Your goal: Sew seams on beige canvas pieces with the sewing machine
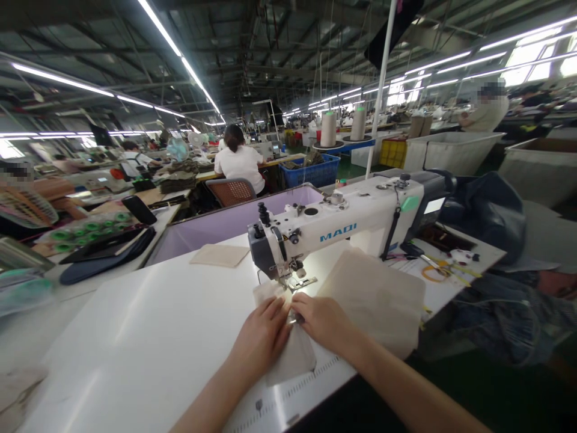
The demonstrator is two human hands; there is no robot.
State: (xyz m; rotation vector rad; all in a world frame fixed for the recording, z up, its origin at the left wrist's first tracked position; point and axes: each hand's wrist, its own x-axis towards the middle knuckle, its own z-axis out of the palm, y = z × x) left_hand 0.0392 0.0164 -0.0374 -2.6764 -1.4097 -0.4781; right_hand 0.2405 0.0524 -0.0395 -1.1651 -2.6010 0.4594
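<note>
Fabric (294, 355) under seemingly bent fingers (270, 310).

We're looking at a busy sewing workshop, a garment-factory floor: a white sewing machine (333, 225) is standing on its table (148, 313), thread cones (358, 124) are rising behind it, folks are sitting at more stations, cloth is filling a blue basket (311, 174), and strip lights (160, 27) are running under metal rafters.
</note>
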